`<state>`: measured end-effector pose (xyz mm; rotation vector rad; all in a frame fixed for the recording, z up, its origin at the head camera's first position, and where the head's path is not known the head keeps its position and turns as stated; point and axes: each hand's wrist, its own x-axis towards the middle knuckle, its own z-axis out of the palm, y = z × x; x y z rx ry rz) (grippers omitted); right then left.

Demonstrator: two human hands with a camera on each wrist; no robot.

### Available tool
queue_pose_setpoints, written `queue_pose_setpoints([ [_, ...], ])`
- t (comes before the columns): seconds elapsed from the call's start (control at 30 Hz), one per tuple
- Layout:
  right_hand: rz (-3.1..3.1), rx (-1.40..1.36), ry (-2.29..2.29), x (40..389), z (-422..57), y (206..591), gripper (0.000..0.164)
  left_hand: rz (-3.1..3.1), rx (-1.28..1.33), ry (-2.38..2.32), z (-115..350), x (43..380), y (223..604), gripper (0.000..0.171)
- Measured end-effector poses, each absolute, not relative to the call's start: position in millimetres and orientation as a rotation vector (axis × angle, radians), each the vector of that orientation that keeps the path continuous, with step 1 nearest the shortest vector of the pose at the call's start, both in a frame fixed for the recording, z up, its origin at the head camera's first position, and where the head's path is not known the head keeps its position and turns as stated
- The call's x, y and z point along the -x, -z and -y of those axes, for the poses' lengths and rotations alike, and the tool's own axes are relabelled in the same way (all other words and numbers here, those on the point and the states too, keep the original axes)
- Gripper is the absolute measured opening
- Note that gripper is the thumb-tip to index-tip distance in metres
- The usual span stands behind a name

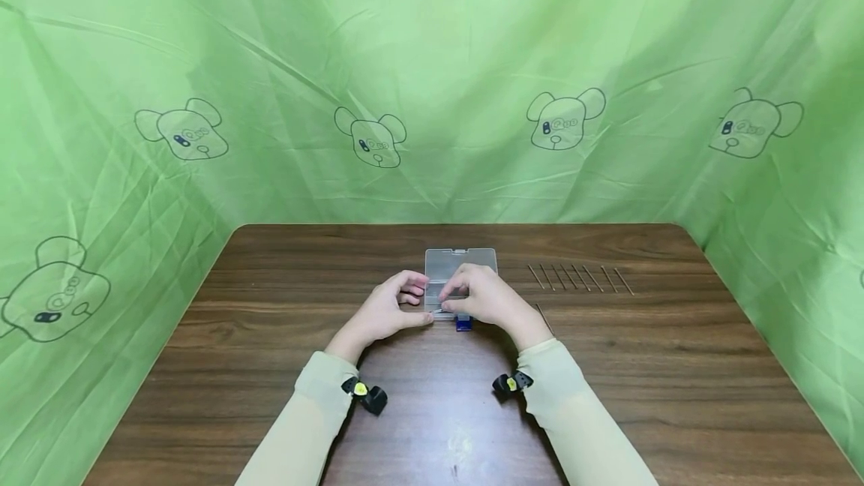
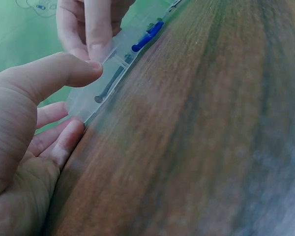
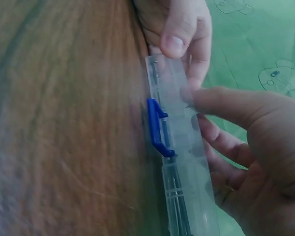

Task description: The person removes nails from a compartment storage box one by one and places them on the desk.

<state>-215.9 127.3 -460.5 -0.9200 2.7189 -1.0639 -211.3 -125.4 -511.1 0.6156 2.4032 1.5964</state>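
Observation:
A clear plastic compartment box [image 1: 460, 262] stands on the table with its lid raised at the back and a blue latch [image 1: 463, 323] at its front. My left hand [image 1: 388, 310] holds the left end, thumb at the near corner and fingers along the side. Over the box, my right hand [image 1: 489, 297] bends down, thumb and fingertips reaching into the left part; I cannot tell whether they pinch something. Long thin screws show through the front wall, one screw [image 2: 110, 86] near my left thumb. In the right wrist view, dark screws [image 3: 179, 206] lie beyond the latch [image 3: 154, 128].
Several long thin screws [image 1: 575, 277] lie in a slanted row right of the box. Another single screw [image 1: 542, 316] lies beside my right wrist. Green cloth [image 1: 445, 36] hangs behind and beside the brown wooden table [image 1: 688, 366].

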Motion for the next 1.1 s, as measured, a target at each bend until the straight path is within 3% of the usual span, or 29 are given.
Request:
queue_pose_setpoints([
  [0.33, -2.889, 0.966, 0.809, 213.7, -111.9, 463.4, 0.005, -2.423, -0.623, -1.593, 126.2, 211.6, 513.1, 0.066],
  [0.73, -2.875, 0.833, 0.764, 212.0, -104.7, 465.0, 0.006, -2.421, -0.642, -1.6, 124.4, 210.8, 511.9, 0.065],
  [1.1, -2.847, 0.945, 0.758, 210.9, -105.9, 465.2, 0.008, -2.436, -0.65, -1.582, 124.0, 210.8, 510.7, 0.066],
])
